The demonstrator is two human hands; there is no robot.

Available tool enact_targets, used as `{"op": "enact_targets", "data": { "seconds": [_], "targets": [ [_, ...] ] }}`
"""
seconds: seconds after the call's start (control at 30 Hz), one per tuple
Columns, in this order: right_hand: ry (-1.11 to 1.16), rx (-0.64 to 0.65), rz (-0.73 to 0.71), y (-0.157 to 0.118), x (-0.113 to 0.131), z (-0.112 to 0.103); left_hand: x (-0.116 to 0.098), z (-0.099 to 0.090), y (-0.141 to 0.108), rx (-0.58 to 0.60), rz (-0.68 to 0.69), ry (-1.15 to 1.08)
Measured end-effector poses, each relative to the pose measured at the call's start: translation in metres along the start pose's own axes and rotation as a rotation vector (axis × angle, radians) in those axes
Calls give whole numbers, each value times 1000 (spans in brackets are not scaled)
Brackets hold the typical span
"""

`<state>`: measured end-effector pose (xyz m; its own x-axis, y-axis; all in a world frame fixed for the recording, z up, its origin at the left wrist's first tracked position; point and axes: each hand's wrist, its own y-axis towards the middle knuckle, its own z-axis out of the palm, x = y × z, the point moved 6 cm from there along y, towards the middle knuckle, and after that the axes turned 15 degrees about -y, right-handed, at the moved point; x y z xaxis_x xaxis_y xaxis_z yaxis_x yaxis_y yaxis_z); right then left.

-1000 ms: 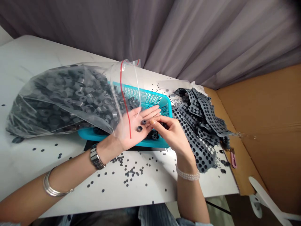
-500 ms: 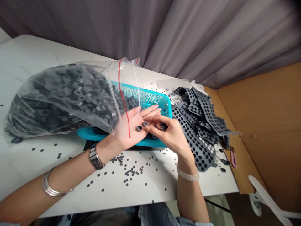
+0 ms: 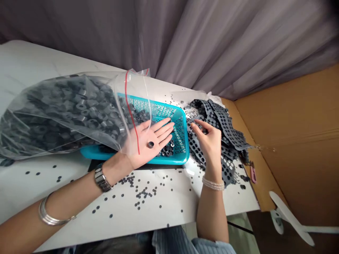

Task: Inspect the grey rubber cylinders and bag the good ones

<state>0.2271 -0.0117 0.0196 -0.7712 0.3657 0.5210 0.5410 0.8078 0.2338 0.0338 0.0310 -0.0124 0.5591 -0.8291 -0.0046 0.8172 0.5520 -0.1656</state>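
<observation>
My left hand (image 3: 148, 143) lies palm up with its fingers stretched out flat, over the turquoise basket (image 3: 185, 141). One small dark rubber ring (image 3: 150, 144) rests on its palm. The open mouth of a clear zip bag (image 3: 132, 120) with a red stripe covers the wrist side of this hand. Many dark grey rings (image 3: 87, 106) fill the bag. To the right of the basket, my right hand (image 3: 208, 139) is in a pinch, thumb and forefinger tips close together; whatever is between them is too small to make out. Behind it lie perforated dark rubber sheets (image 3: 225, 123).
Several small dark discs (image 3: 144, 194) are scattered over the white table (image 3: 87, 218). More rings (image 3: 167, 151) sit inside the basket. A pink-handled tool (image 3: 253, 173) lies by the cardboard (image 3: 286, 141) at the right. A grey curtain (image 3: 164, 35) hangs behind.
My right hand has moved right, off my left palm and past the basket's edge. One ring now rests on the palm; before, a second was at my right fingertips. The whole view has shifted slightly.
</observation>
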Motion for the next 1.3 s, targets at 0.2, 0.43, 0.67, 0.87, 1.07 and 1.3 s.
{"op": "enact_targets", "data": {
  "seconds": [0.2,0.43,0.67,0.87,1.07,1.3],
  "targets": [
    [259,497,-326,-52,84,25,-1,-6,-1,-72,-22,52],
    [680,679,-19,-57,81,64,-3,-14,4,-111,44,-27],
    [1333,852,417,-51,70,73,-2,-22,9,-116,57,-130],
    [1401,859,479,-43,72,62,-1,-21,9,-136,76,-122],
    [1239,565,280,10,111,37,0,-21,10,-121,72,-79],
    [1012,894,140,-21,214,56,-4,-22,18,-1,142,-25]
  ]
}}
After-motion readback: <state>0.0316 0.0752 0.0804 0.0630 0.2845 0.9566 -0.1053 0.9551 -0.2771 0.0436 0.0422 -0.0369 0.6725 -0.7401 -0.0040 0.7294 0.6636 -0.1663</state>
